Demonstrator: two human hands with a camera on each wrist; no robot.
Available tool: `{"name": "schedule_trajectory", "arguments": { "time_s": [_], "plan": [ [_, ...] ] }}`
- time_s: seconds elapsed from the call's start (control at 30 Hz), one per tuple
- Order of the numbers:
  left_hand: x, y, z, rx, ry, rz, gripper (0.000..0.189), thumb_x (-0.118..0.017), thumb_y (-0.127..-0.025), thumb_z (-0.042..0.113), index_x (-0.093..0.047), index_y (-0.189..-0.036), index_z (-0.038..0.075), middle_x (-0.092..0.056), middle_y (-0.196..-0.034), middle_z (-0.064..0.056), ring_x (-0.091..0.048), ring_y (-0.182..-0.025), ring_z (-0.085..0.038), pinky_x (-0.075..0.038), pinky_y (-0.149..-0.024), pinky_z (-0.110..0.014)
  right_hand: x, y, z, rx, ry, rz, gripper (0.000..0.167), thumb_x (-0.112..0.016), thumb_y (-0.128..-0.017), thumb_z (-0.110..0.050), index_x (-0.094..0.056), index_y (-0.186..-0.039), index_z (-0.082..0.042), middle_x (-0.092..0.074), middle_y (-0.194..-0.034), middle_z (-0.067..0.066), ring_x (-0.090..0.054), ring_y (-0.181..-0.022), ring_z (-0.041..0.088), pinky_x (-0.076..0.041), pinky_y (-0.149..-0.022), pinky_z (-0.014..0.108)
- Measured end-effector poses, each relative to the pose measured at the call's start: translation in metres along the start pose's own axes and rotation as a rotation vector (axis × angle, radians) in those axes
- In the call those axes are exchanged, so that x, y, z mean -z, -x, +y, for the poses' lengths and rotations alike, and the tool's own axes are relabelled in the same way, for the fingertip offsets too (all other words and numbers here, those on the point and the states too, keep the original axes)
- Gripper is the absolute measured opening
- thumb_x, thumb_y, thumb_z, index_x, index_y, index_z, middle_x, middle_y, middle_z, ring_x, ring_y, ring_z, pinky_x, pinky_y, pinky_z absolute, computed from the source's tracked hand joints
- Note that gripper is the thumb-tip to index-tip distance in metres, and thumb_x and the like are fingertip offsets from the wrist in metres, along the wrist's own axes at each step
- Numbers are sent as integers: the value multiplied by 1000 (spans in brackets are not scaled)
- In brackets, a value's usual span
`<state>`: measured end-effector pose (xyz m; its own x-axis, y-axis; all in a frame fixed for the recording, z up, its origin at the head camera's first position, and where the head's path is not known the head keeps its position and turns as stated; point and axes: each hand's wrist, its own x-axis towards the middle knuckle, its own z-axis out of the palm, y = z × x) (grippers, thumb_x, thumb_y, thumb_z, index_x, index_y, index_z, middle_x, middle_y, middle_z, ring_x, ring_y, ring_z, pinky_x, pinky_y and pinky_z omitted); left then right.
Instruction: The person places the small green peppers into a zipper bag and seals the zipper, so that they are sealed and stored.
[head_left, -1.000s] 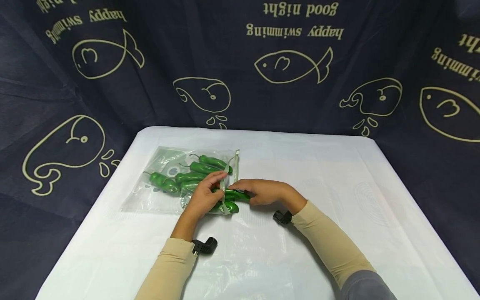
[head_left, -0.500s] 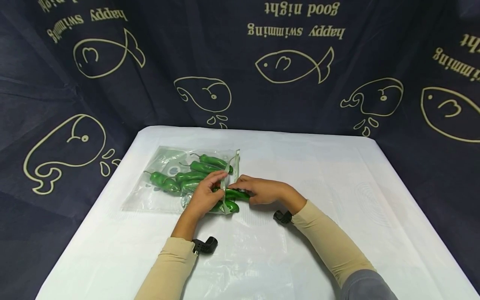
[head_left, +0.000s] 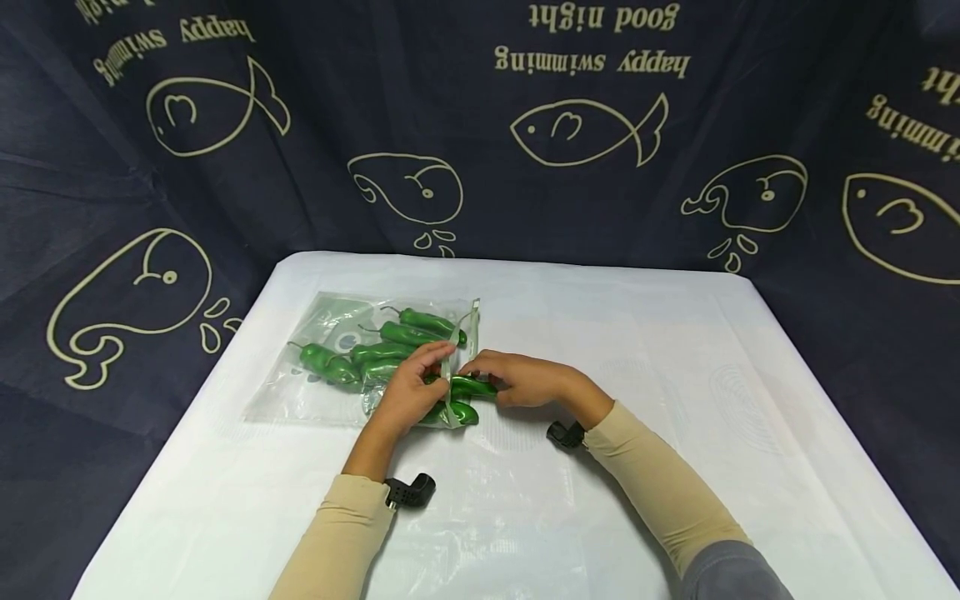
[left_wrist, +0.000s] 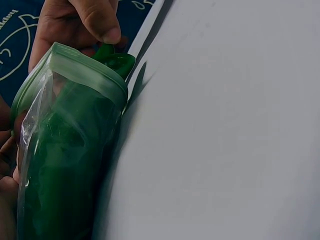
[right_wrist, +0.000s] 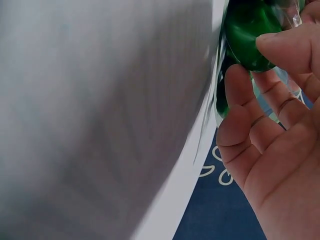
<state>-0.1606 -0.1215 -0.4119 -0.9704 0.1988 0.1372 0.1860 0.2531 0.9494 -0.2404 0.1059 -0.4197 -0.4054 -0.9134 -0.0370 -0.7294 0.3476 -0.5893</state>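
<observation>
A clear zip bag (head_left: 273, 398) lies on the table with several long green peppers (head_left: 322, 363) inside, its mouth facing right. My left hand (head_left: 408, 390) grips the near lip of the mouth; in the left wrist view the green zip strip (left_wrist: 90, 75) stands raised. At the opening, my right hand (head_left: 528, 382) pinches the blunt end of a green pepper (head_left: 474, 387) that sticks partly out. The right wrist view has the thumb (right_wrist: 287, 50) on one side of this pepper (right_wrist: 250, 35) and the fingers on the other. Just nearer, another pepper's end (head_left: 465, 413) also pokes past the lip.
The table has a white cover (head_left: 637, 333). A dark blue cloth (head_left: 480, 208) with fish and whale drawings hangs behind it and at the sides. Each wrist bears a black camera (head_left: 411, 492).
The right hand and the pepper it pinches have shifted very slightly left, toward the bag's mouth. The left hand and the bag stay in place.
</observation>
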Motion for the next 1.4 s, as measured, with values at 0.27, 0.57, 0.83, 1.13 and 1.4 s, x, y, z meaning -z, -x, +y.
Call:
{"name": "schedule_trajectory", "arguments": {
  "time_s": [0.27, 0.57, 0.83, 1.13, 1.4],
  "plan": [
    [-2, 0, -1, -22, 0, 15, 56, -55, -80, -14, -57, -136, -5, -49, -144, -17, -53, -101, -32, -47, -75, -28, -1, -1, 1, -12, 11, 5, 65, -60, -82, 7, -49, -143, -13, -52, -132, 0, -53, -98, 17, -44, -87, 31],
    [-2, -1, -1, -23, 9, 11, 57, -54, -80, -14, -56, -136, -5, -49, -144, -18, -51, -100, -31, -45, -71, -25, -2, -2, 3, -20, 3, 11, 62, -61, -83, 6, -52, -141, -14, -53, -133, 0, -54, -99, 13, -46, -88, 31],
    [-2, -1, -1, -16, 5, 16, 57, -54, -80, -14, -56, -137, -5, -48, -144, -18, -51, -100, -29, -46, -74, -27, -2, -3, 3, -19, 7, 14, 59, -63, -85, 4, -53, -141, -13, -54, -133, 1, -55, -99, 13, -46, -88, 31],
    [-2, -1, -1, -10, 16, 9, 57, -54, -81, -14, -55, -137, -6, -48, -145, -17, -51, -99, -30, -46, -70, -23, 0, -4, 1, -32, -13, 8, 59, -66, -85, 3, -54, -140, -13, -56, -134, 4, -56, -99, 15, -47, -88, 32],
    [-2, -1, 0, -10, 3, 16, 57, -55, -80, -14, -57, -136, -5, -49, -144, -17, -51, -101, -30, -45, -77, -28, 0, -6, 1, -49, -22, 9, 59, -66, -86, 1, -54, -141, -13, -56, -136, 4, -58, -100, 17, -47, -88, 32]
  ]
}}
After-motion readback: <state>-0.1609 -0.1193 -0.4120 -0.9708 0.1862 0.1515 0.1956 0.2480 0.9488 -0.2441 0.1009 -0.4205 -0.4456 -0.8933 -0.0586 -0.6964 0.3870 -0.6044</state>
